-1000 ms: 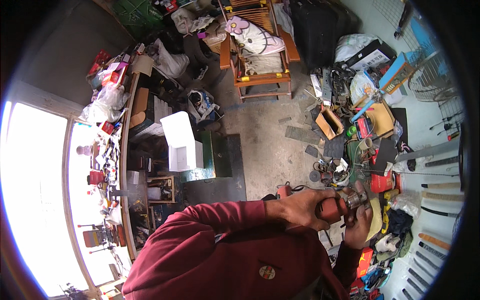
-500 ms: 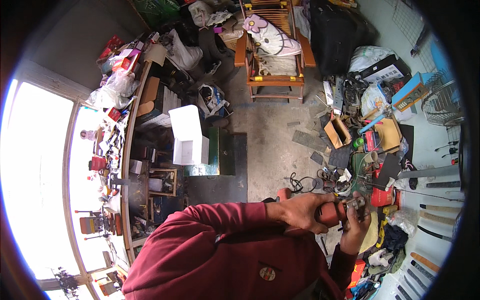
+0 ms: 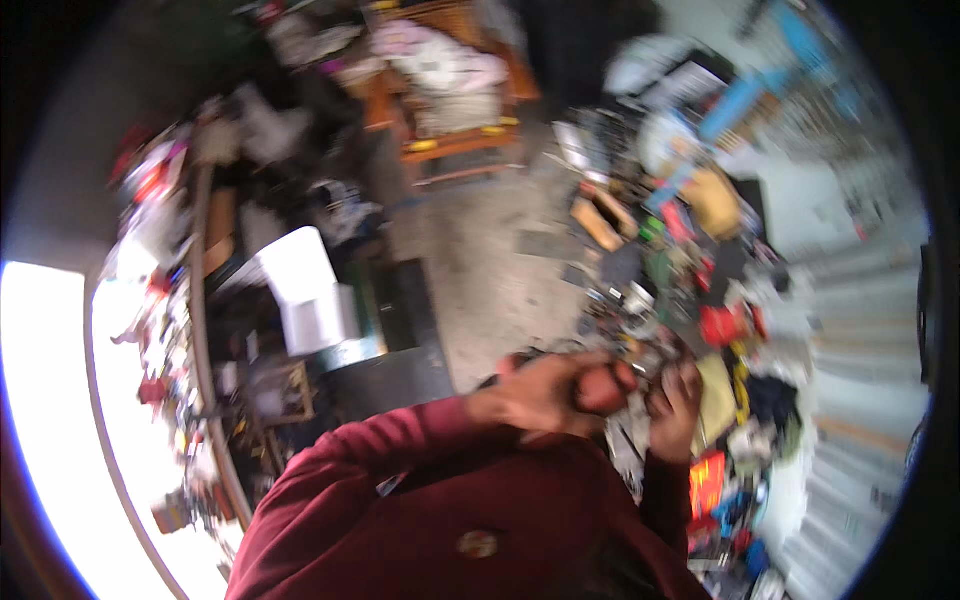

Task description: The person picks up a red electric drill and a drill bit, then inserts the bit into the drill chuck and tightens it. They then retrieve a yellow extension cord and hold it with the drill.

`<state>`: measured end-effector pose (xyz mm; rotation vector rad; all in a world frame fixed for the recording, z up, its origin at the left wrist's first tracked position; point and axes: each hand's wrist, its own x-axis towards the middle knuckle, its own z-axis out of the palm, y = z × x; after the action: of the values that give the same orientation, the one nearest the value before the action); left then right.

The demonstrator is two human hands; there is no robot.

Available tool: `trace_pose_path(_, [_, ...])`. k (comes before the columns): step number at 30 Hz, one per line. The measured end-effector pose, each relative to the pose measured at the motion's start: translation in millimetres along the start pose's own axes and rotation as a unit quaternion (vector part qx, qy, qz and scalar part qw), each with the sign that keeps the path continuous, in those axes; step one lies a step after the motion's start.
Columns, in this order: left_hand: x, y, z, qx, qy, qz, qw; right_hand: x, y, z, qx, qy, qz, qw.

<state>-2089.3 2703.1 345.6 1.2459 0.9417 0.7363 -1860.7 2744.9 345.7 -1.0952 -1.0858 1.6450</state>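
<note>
At lower centre — left hand [image 3: 540,392] wrapped round red tool [image 3: 602,389]; right hand [image 3: 676,408] part-curled beside its front, hold unclear. View just swung, blurred — contact there now harder to judge.

A dull red, tinged with orange, is shown by the power tool [image 3: 602,391]. The top [image 3: 400,500] is coloured deep maroon, and its small round emblem [image 3: 477,544] is picked out in pale and reddish tones. Plain white is shown by the open box [image 3: 318,322], dark green by the cabinet [image 3: 400,320]. The chair [image 3: 455,150] is finished in orange-brown with yellow bands, and its cushion [image 3: 445,60] is patterned in white and pink. The floor [image 3: 470,290] is toned grey-beige, the wall [image 3: 790,190] pale blue-grey. Bright red-orange is carried by the package [image 3: 706,482], pale yellow by the sheet [image 3: 713,400].
</note>
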Motion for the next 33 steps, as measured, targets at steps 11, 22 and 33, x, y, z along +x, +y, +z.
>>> trace_pose_path(11, [-1,-2,-6,0.002,-0.027,0.043,0.999,27,-71,-12,0.456,0.045,-0.064,0.886])
trace_pose_path(22, [2,-6,1,0.030,-0.048,0.065,0.996,34,-86,20,0.430,0.010,-0.044,0.902])
trace_pose_path(33, [7,-2,6,0.056,-0.019,0.057,0.997,27,-85,-15,0.232,0.042,-0.108,0.966])
